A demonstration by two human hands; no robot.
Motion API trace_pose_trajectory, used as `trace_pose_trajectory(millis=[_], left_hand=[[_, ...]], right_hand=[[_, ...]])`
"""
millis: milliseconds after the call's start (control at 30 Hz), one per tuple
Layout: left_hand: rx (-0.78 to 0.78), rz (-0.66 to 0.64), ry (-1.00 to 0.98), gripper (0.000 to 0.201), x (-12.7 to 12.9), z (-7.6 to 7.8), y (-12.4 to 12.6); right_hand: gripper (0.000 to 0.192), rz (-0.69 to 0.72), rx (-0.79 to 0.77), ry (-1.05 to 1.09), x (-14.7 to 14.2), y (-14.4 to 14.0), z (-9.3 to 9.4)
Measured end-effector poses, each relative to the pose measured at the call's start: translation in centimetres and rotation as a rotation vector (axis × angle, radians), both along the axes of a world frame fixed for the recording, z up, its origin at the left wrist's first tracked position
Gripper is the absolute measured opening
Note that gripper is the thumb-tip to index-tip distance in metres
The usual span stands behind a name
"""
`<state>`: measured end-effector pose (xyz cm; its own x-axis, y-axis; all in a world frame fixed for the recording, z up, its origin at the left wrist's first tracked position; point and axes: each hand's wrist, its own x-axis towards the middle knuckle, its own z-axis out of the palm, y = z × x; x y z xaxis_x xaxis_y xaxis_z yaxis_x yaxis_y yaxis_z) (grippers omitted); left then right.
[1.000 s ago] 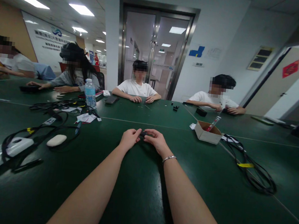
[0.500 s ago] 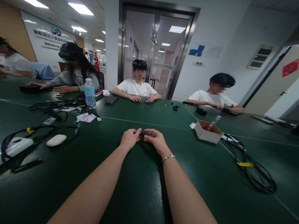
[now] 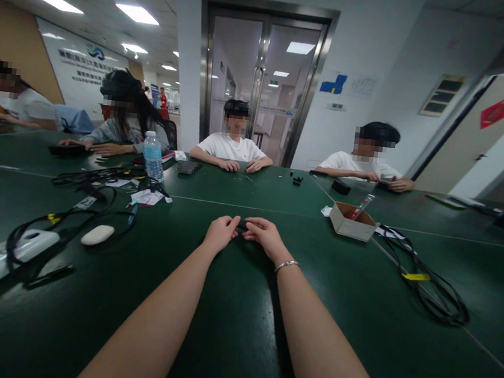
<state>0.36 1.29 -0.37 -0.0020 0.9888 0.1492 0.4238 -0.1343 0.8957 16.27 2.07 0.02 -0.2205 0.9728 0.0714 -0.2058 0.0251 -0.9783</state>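
Just above the dark green table [image 3: 229, 308], my two hands meet at a small black object [image 3: 242, 224], too small and too covered by fingers for its kind to show. My left hand [image 3: 222, 233] pinches its left side between thumb and fingers. From the right, my right hand [image 3: 265, 235] grips the other side with its fingertips; a silver bracelet [image 3: 287, 266] circles that wrist. Both forearms reach forward from the bottom of the view.
Left of my hands lie a white mouse-shaped thing [image 3: 97, 235], tangled black cables [image 3: 89, 182], papers [image 3: 148, 197] and a water bottle [image 3: 153, 156]. To the right are an open box [image 3: 352, 228] and a coiled cable [image 3: 435, 295]. Several people sit across the table.
My hands keep hold of the small black object in nearly the same place, with the fingers shifting slightly. The whole view has moved a little.
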Motion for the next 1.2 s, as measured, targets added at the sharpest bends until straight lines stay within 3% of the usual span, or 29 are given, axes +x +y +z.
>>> trace_pose_trajectory(millis=[133,667,900,1200], left_hand=[[0.01,-0.046,-0.033,0.038,-0.02,-0.12,-0.01],[0.077,-0.092,-0.201,0.017,0.16,0.05,-0.31],[0.011,-0.047,-0.225,0.024,0.14,0.21,-0.19],[-0.006,-0.02,-0.001,0.041,-0.12,0.43,-0.27]], right_hand=[[0.008,-0.035,-0.03,-0.007,-0.04,0.05,0.06],[0.011,-0.005,-0.041,0.014,0.18,0.04,0.02],[0.012,-0.027,-0.033,-0.002,0.15,0.08,-0.12],[0.014,-0.019,-0.038,0.008,0.16,0.02,0.05]])
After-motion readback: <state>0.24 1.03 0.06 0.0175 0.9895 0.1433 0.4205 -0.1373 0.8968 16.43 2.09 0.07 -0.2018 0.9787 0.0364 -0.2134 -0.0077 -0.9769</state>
